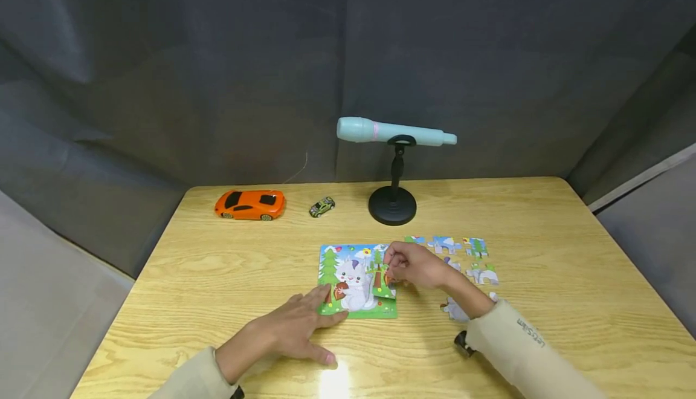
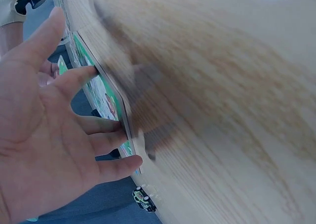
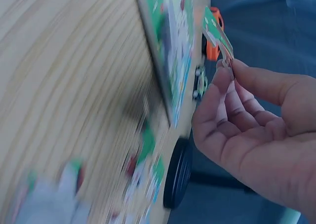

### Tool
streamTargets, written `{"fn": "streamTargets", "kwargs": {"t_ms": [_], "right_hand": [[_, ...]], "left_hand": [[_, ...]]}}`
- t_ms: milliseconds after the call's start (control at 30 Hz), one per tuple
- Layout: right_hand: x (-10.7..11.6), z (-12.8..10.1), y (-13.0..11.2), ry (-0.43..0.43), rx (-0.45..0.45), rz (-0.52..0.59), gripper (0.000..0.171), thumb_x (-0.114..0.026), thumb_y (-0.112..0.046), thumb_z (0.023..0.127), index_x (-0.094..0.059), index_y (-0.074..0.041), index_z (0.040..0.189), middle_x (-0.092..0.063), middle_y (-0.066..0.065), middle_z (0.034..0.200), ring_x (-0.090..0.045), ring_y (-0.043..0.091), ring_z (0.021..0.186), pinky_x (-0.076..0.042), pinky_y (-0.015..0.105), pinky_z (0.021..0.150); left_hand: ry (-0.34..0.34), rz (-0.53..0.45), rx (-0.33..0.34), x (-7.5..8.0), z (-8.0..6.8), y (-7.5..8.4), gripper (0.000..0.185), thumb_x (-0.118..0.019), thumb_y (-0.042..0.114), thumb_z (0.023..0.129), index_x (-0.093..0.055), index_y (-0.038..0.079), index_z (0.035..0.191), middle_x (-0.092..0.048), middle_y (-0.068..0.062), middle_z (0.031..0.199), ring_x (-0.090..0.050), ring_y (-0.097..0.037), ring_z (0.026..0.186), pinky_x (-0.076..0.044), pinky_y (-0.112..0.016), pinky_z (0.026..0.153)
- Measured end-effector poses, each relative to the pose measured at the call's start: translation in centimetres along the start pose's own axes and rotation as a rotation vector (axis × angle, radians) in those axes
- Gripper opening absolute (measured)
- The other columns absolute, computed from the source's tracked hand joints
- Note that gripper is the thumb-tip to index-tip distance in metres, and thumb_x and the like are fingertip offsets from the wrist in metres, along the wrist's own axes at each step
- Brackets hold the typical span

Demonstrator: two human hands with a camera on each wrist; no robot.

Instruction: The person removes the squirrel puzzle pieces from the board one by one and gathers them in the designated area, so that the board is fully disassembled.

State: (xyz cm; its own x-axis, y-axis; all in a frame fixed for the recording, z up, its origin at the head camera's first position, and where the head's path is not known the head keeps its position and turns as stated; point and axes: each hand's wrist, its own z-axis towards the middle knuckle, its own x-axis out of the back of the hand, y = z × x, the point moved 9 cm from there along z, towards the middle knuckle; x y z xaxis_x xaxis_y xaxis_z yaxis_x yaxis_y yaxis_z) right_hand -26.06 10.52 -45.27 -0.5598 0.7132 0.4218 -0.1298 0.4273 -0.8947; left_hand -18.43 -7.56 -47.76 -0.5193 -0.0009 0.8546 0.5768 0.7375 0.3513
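Observation:
A puzzle board (image 1: 339, 266) with a picture of a white squirrel and an acorn lies on the table in front of me. Over its right part my right hand (image 1: 417, 265) pinches a puzzle piece (image 1: 384, 291) between thumb and fingers. In the right wrist view this piece (image 3: 213, 30) stands tilted, raised off the board. My left hand (image 1: 298, 325) is spread with the fingers extended, fingertips at the board's lower left edge and the thumb out over the table. From the left wrist view, the left palm (image 2: 54, 130) shows with nothing in it.
Several loose puzzle pieces (image 1: 483, 274) lie right of the board, some hidden behind the right forearm. At the back stand an orange toy car (image 1: 251, 204), a small green toy car (image 1: 322, 207) and a light blue microphone (image 1: 408, 133) on a black stand (image 1: 393, 207).

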Motion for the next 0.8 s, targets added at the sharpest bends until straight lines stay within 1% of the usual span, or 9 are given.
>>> {"fn": "streamTargets", "kwargs": {"t_ms": [67,167,333,367,500,567,667,800], "right_hand": [[0.7,-0.7,0.6,0.006,-0.011,-0.010,0.009,-0.049,0.004,0.093,-0.051,0.007,0.102,-0.055,0.017,0.076,-0.047,0.024,0.064,-0.040,0.025,0.055],[1.5,-1.7,1.4,0.002,-0.018,0.005,0.010,-0.051,0.004,0.093,-0.051,0.009,0.102,-0.054,0.015,0.073,-0.045,0.019,0.062,-0.039,0.024,0.054],[2.2,-2.9,2.4,-0.033,-0.026,0.050,0.010,-0.050,0.006,0.093,-0.049,0.011,0.101,-0.045,0.004,0.068,-0.039,0.011,0.059,-0.035,0.022,0.054],[2.3,-3.1,2.6,-0.036,-0.028,0.044,0.009,-0.049,0.006,0.093,-0.050,0.012,0.100,-0.044,0.003,0.068,-0.038,0.010,0.058,-0.034,0.022,0.053],[2.8,-3.7,3.3,-0.026,-0.052,-0.010,0.009,-0.049,0.007,0.091,-0.053,0.010,0.098,-0.051,0.006,0.070,-0.042,0.010,0.059,-0.036,0.021,0.053],[2.9,-4.0,3.7,-0.015,-0.075,-0.045,0.009,-0.051,0.006,0.089,-0.055,0.009,0.097,-0.055,0.008,0.072,-0.045,0.012,0.060,-0.040,0.021,0.054],[3.0,-4.3,4.3,0.012,-0.116,-0.080,0.007,-0.056,0.004,0.087,-0.057,0.006,0.094,-0.058,0.009,0.071,-0.050,0.015,0.060,-0.044,0.023,0.055],[3.0,-4.6,4.5,0.058,-0.140,-0.134,0.005,-0.059,0.004,0.085,-0.060,0.003,0.089,-0.062,0.010,0.068,-0.052,0.016,0.059,-0.042,0.022,0.051]], "left_hand": [[-0.005,-0.004,0.003,0.0,0.0,0.0,0.080,-0.060,0.067,0.077,-0.034,0.035,0.146,-0.007,-0.021,0.159,-0.009,-0.035,0.148,-0.021,-0.061,0.112],[-0.013,-0.003,0.005,-0.1,0.0,0.1,0.080,-0.060,0.067,0.078,-0.033,0.035,0.147,-0.007,-0.020,0.159,-0.008,-0.034,0.148,-0.021,-0.061,0.112],[-0.017,-0.002,0.010,-0.1,0.0,0.0,0.080,-0.060,0.066,0.078,-0.033,0.034,0.147,-0.007,-0.020,0.159,-0.008,-0.034,0.148,-0.021,-0.060,0.113],[-0.017,-0.003,0.011,-0.1,0.0,0.1,0.080,-0.060,0.066,0.078,-0.034,0.034,0.147,-0.007,-0.020,0.159,-0.009,-0.034,0.148,-0.021,-0.060,0.113],[-0.019,-0.006,0.014,-0.1,0.0,0.2,0.079,-0.061,0.065,0.078,-0.034,0.034,0.146,-0.007,-0.020,0.159,-0.009,-0.034,0.148,-0.020,-0.060,0.113],[-0.021,-0.009,0.017,-0.1,0.1,0.2,0.079,-0.061,0.064,0.078,-0.034,0.035,0.146,-0.007,-0.020,0.159,-0.009,-0.034,0.148,-0.020,-0.060,0.113],[-0.023,-0.003,0.016,-0.1,0.1,0.2,0.079,-0.061,0.064,0.079,-0.033,0.034,0.147,-0.007,-0.021,0.159,-0.009,-0.035,0.147,-0.020,-0.060,0.113],[-0.024,0.009,0.011,0.0,0.1,0.3,0.079,-0.060,0.064,0.079,-0.033,0.033,0.147,-0.007,-0.021,0.159,-0.009,-0.035,0.147,-0.020,-0.060,0.113]]}}
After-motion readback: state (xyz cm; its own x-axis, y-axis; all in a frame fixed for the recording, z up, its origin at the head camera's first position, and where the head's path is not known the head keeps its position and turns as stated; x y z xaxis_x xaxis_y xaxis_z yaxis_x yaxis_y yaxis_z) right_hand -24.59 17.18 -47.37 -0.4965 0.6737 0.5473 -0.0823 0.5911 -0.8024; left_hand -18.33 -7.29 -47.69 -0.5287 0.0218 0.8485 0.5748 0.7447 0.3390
